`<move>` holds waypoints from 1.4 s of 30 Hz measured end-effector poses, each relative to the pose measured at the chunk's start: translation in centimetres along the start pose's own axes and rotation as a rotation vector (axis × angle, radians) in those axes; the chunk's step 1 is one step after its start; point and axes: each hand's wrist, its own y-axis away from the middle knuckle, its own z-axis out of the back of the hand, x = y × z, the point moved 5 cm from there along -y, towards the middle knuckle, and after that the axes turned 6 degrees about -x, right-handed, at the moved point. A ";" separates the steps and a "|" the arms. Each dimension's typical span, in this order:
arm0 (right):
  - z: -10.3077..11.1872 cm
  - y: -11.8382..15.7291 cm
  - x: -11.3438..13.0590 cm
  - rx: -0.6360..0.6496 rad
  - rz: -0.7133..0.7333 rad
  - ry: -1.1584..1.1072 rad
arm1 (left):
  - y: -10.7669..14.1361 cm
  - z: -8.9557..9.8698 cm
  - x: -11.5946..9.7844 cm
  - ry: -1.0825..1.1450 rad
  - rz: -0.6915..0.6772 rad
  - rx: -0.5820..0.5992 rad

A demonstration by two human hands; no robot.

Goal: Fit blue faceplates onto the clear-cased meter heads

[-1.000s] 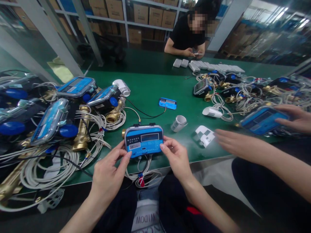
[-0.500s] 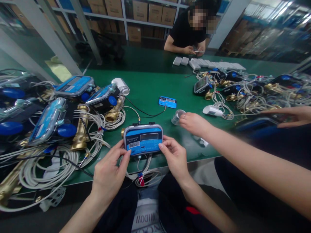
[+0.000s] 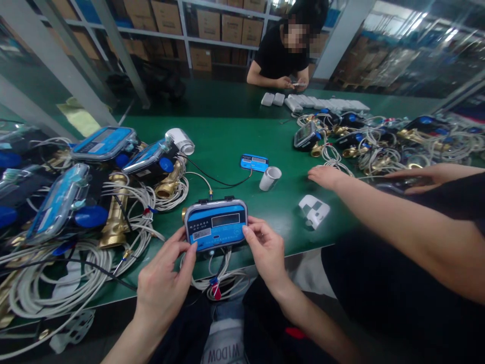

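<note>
A blue-faced meter unit (image 3: 215,224) with a small dark display is held at the near edge of the green table (image 3: 227,136). My left hand (image 3: 162,285) grips its left side. My right hand (image 3: 265,247) pinches its right edge. White cables with a red tag (image 3: 215,290) hang below the unit over the table edge. A black wire runs from the unit's top toward a small blue label plate (image 3: 254,162).
A co-worker's hand (image 3: 326,177) rests on the table to my right, near a white tape roll (image 3: 270,178) and a white bracket (image 3: 314,210). Piles of brass meters with coiled cables (image 3: 76,202) lie left and at the far right. Another person sits across the table.
The co-worker's hand reached to the tape roll, then drew back to the right and now lies flat. The roll stands a little farther left. My hands keep hold of the unit.
</note>
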 end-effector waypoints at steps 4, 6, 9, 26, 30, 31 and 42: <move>-0.1 0.0 0.4 -0.022 0.015 0.013 | 0.1 -0.1 0.2 -0.010 0.007 0.006; -0.1 0.0 0.5 -0.027 0.015 0.013 | 0.1 -0.1 0.2 -0.013 0.016 0.009; -0.1 0.1 0.5 -0.027 0.018 0.016 | 0.0 -0.1 0.1 -0.025 0.002 0.002; -0.2 0.1 0.7 -0.028 0.013 0.048 | -0.1 0.0 -0.2 -0.042 -0.021 -0.008; -0.3 0.1 0.8 -0.033 0.020 0.043 | -0.1 -0.1 -0.2 -0.043 -0.017 -0.004; -0.3 0.1 0.8 -0.033 0.023 0.045 | -0.1 -0.1 -0.2 -0.042 -0.016 0.001; -0.3 -0.1 1.1 -0.041 0.046 0.086 | -0.3 -0.2 -0.2 -0.065 -0.017 0.010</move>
